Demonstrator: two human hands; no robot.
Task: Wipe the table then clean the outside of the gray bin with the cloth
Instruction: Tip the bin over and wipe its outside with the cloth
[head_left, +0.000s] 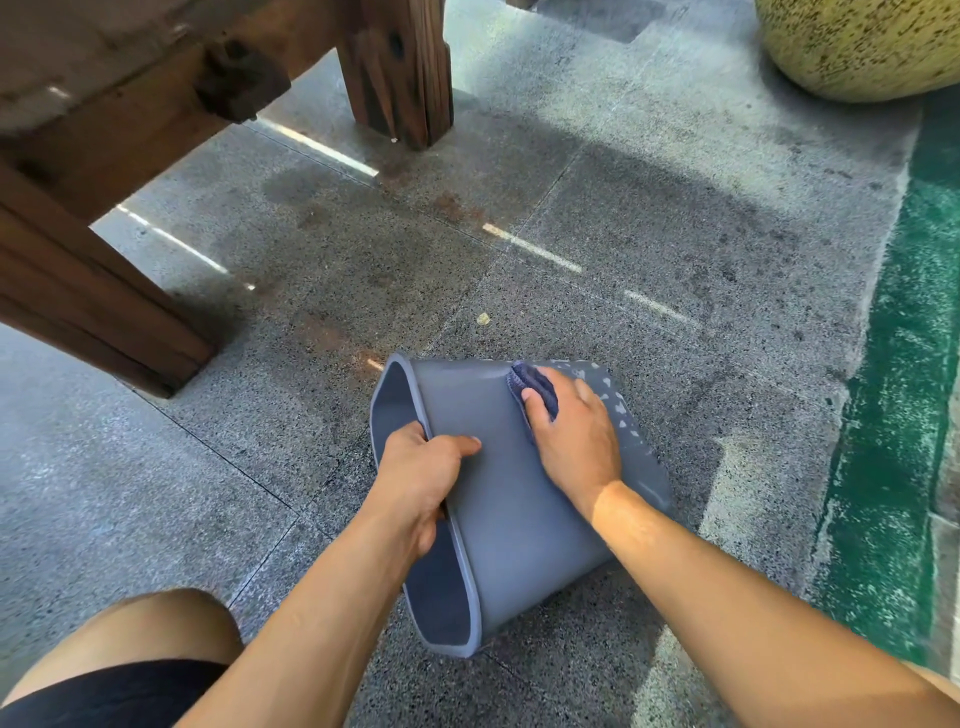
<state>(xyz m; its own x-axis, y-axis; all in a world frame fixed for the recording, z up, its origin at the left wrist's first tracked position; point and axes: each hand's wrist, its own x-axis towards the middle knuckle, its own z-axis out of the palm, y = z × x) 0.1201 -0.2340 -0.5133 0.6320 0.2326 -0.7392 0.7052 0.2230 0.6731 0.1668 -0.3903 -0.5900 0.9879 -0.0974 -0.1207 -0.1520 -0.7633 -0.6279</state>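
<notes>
Wiping the outside of the bin (509, 499) is the step you are on, so the table part of the job looks to be behind you, though only the wooden legs and underside of the table (130, 171) show at the upper left. The bin lies on its side on the speckled stone floor (649, 234), mouth turned to your left and base to your right, well apart from the table legs. Your left hand (418, 480) grips the rim, thumb lying on the outer wall and fingers curled inside. Your right hand (574, 434) presses the dark blue cloth (535, 387) flat against the upper wall near the base, fingers bent over it and holding it in place. Pale flecks dot the wall just beyond the cloth, toward the base. Next, as I judge it, you need to push the cloth on across those flecks, then roll the bin with your left hand to bring an uncleaned side up.
</notes>
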